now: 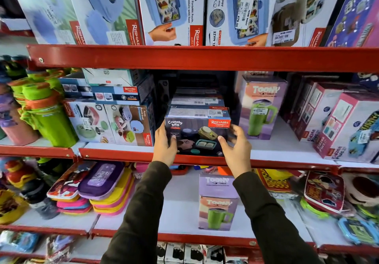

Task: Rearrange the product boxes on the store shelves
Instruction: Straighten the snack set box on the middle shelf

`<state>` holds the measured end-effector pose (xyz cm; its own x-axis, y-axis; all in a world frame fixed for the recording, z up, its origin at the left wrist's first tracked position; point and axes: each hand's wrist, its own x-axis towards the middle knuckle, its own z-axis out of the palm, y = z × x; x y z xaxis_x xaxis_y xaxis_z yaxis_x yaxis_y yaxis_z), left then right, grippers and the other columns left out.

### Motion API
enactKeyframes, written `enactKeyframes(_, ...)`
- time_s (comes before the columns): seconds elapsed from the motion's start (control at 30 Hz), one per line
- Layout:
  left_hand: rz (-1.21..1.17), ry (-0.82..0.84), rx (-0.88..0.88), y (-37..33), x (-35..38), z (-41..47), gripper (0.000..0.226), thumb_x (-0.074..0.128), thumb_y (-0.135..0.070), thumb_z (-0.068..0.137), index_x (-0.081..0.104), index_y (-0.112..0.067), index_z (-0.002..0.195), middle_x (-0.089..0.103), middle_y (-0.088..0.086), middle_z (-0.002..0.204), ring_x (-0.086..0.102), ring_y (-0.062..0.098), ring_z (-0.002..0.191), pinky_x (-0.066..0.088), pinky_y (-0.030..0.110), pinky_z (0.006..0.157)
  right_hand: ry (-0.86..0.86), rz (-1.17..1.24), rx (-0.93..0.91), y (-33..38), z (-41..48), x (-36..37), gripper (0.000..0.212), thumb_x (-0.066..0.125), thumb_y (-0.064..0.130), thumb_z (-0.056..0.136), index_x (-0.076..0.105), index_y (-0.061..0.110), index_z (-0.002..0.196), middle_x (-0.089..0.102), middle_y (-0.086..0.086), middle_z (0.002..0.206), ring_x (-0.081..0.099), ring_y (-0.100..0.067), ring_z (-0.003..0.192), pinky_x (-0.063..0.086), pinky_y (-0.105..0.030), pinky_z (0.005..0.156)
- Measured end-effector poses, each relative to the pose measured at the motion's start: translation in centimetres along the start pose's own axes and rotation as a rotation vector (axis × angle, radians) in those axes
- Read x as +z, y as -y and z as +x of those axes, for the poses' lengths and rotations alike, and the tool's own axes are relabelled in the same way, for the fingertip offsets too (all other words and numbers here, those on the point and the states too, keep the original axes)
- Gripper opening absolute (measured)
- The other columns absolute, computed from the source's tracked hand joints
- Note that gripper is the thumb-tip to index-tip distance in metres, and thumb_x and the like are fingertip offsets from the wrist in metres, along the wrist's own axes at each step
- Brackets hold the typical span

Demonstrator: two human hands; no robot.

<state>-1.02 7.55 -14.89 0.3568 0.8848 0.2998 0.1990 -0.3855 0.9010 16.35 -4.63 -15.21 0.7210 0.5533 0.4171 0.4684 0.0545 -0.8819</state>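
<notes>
A dark "Crunchy Bite" box (196, 128) stands at the front of the middle shelf (123, 154), with more of the same boxes (196, 99) lined up behind it. My left hand (165, 144) grips its left side, thumb on the front face. My right hand (235, 146) is at its right side, thumb on the front lower right and fingers curled round the right edge. Both sleeves are dark.
Left of the box are stacked lunch-box cartons (114, 120) and green bottles (49, 120). To the right stand a purple Toony tumbler box (262, 107) and pink Kidzee boxes (348, 128). Large cartons (170, 9) fill the top shelf. Below lie pouches (98, 183) and another Toony box (218, 202).
</notes>
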Motion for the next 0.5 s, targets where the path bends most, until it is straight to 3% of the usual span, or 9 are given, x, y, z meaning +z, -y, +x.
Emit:
enactKeyframes(0.1,0.007,-0.003,0.004,0.07,0.12,0.11,0.064,0.049,0.002,0.100,0.025,-0.011,0.159,0.038,0.013,0.155,0.038,0.023,0.146,0.025,0.027,0.120,-0.010,-0.009,-0.003,-0.14,-0.02,0.09,0.051,0.072,0.012,0.092,0.052,0.013,0.140,0.064,-0.011,0.135,0.062,-0.015,0.114,0.049,-0.012,0.088)
enactKeyframes(0.2,0.009,-0.022,0.012,0.21,0.21,-0.08,0.065,0.049,0.001,0.101,0.025,-0.012,0.159,0.038,0.013,0.154,0.038,0.023,0.146,0.023,0.024,0.117,-0.004,0.004,0.003,0.07,-0.19,0.04,0.051,0.071,0.011,0.092,0.051,0.014,0.140,0.064,-0.010,0.134,0.062,-0.013,0.113,0.055,-0.029,0.097)
enactKeyframes(0.37,-0.017,-0.043,0.011,0.71,-0.01,-0.07,0.065,0.049,0.001,0.100,0.026,-0.015,0.159,0.038,0.011,0.156,0.036,0.024,0.148,0.025,0.032,0.124,0.023,-0.012,0.012,0.09,-0.21,0.02,0.052,0.074,0.013,0.091,0.052,0.015,0.138,0.063,-0.010,0.135,0.061,-0.014,0.115,0.046,0.002,0.074)
enactKeyframes(0.43,-0.030,-0.038,0.014,0.82,-0.17,-0.12,0.065,0.049,0.001,0.100,0.026,-0.016,0.159,0.038,0.011,0.156,0.036,0.024,0.148,0.027,0.041,0.128,0.022,-0.018,0.008,-0.02,-0.34,0.00,0.051,0.074,0.013,0.091,0.052,0.015,0.138,0.063,-0.010,0.135,0.062,-0.016,0.116,0.045,0.006,0.071)
enactKeyframes(0.5,-0.048,-0.039,0.013,0.69,-0.23,-0.27,0.066,0.049,0.001,0.100,0.025,-0.017,0.159,0.037,0.011,0.157,0.035,0.023,0.149,0.027,0.044,0.128,0.024,-0.015,0.001,0.03,-0.49,-0.03,0.052,0.074,0.014,0.091,0.052,0.017,0.138,0.063,-0.008,0.135,0.062,-0.017,0.119,0.049,0.001,0.078)
